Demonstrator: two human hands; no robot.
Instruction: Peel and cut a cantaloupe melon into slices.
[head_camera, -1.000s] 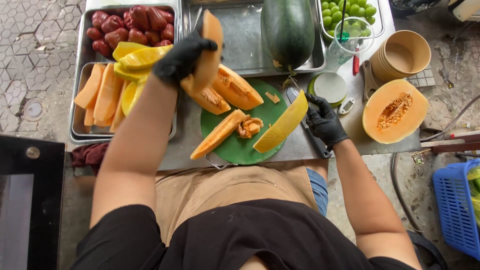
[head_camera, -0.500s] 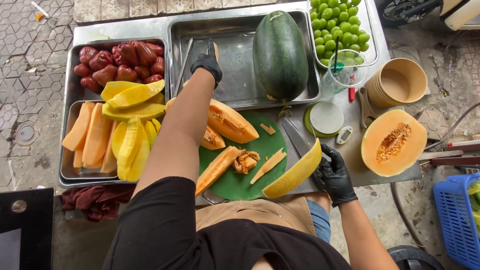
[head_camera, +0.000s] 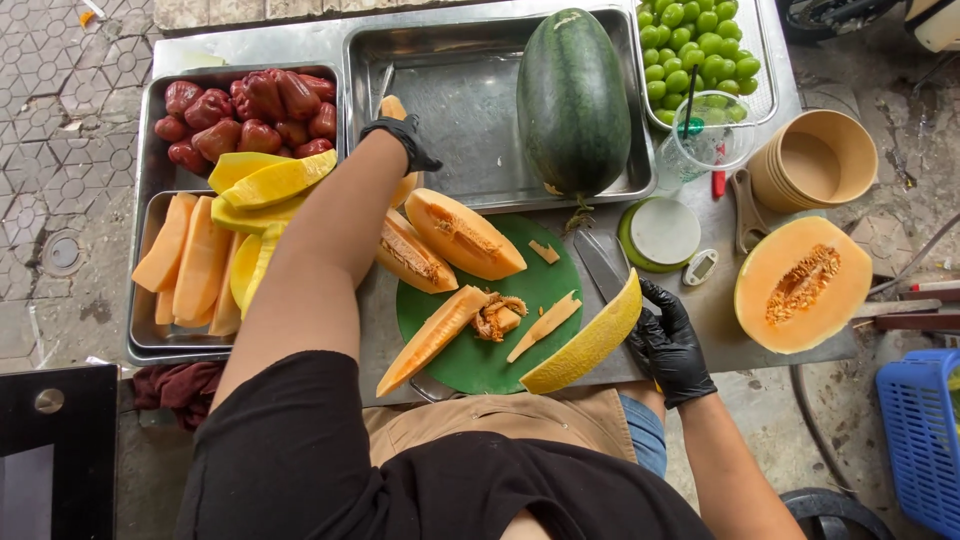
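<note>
While a peeled melon wedge (head_camera: 395, 140) is gripped by the gloved left hand (head_camera: 402, 138) over the steel tray (head_camera: 480, 130), a knife (head_camera: 605, 265) and a yellow rind strip (head_camera: 585, 345) are clasped in the gloved right hand (head_camera: 668, 345), beside the green board (head_camera: 520, 345).

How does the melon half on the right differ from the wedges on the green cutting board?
The melon half is a whole bowl shape lying cut face up with seeds in its hollow; the wedges are narrow slices. The half rests on the steel counter; the wedges lie on the green cutting board. Both show orange flesh.
</note>
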